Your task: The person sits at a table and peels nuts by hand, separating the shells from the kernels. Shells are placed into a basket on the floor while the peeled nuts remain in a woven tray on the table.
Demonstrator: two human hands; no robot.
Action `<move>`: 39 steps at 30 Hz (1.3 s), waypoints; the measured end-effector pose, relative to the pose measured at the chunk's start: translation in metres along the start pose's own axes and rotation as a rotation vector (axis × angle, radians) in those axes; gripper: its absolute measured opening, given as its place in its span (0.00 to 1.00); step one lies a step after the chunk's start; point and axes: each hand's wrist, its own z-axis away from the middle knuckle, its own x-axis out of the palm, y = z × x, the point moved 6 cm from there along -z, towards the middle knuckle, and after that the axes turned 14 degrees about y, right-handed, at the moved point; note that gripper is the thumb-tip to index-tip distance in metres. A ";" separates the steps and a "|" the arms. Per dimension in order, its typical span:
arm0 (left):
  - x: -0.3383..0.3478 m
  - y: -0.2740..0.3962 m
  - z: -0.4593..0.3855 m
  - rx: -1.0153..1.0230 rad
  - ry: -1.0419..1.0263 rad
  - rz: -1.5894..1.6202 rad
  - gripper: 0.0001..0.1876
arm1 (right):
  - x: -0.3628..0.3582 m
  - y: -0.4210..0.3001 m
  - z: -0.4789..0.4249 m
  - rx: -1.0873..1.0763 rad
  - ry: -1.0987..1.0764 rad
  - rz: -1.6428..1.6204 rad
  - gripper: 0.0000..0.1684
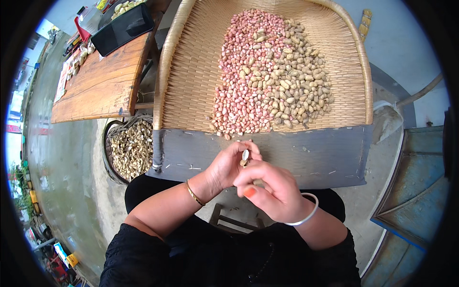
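Note:
My left hand point(229, 165) is cupped over the near edge of the woven winnowing basket point(193, 82). In its fingers is an opened peanut shell point(245, 155), its pale inside facing up. Close against it, my right hand point(272, 186) is curled, thumb and fingers around a peanut point(259, 183) that is mostly hidden. Beyond my hands, shelled pink peanut kernels point(236, 104) spread down the middle of the basket. Unshelled peanuts point(301, 86) are heaped to their right, a few lying among the kernels.
A grey cloth strip point(315, 154) edges the basket across my lap. At left, a wicker basket point(131, 150) holds empty shells below a wooden table point(107, 82) with a black tray point(123, 30) and garlic bulbs point(79, 59). A blue metal panel point(416, 179) stands at right.

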 end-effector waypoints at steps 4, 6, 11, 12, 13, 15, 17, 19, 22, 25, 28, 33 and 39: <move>0.005 -0.002 0.009 -0.129 0.079 0.136 0.21 | -0.018 0.044 -0.025 -0.446 0.121 0.554 0.06; -0.015 0.004 -0.001 -0.049 -0.044 0.040 0.22 | -0.058 0.071 -0.038 -0.417 0.298 0.853 0.09; -0.011 0.010 -0.003 0.062 0.043 -0.100 0.15 | -0.099 0.118 -0.039 -0.346 0.369 1.295 0.13; -0.010 0.012 -0.003 0.087 0.059 -0.122 0.15 | -0.096 0.119 -0.041 -0.369 0.363 1.331 0.13; -0.010 0.014 -0.004 0.121 0.034 -0.136 0.13 | -0.093 0.118 -0.040 -0.384 0.352 1.376 0.12; -0.016 0.020 -0.004 0.194 0.159 -0.132 0.12 | -0.087 0.114 -0.042 -0.331 0.355 1.277 0.12; -0.024 0.023 -0.006 0.228 0.174 -0.136 0.12 | -0.079 0.111 -0.045 -0.184 0.368 0.992 0.11; -0.019 0.022 -0.011 0.231 0.137 -0.164 0.12 | -0.057 0.095 -0.040 -0.192 0.332 0.811 0.12; -0.014 0.024 -0.007 0.283 0.074 -0.224 0.12 | -0.029 0.084 -0.033 -0.315 0.253 0.884 0.16; -0.016 0.028 -0.002 0.315 0.078 -0.348 0.12 | -0.020 0.071 -0.033 -0.094 0.191 0.708 0.17; -0.009 0.037 0.001 0.393 0.067 -0.450 0.12 | -0.027 0.078 -0.032 -0.094 0.155 0.627 0.17; -0.007 0.031 0.002 0.287 -0.012 -0.354 0.11 | -0.035 0.086 -0.032 -0.009 0.143 0.447 0.18; -0.003 0.043 0.008 0.698 0.056 -0.570 0.07 | -0.032 0.115 -0.023 0.387 0.131 -0.007 0.22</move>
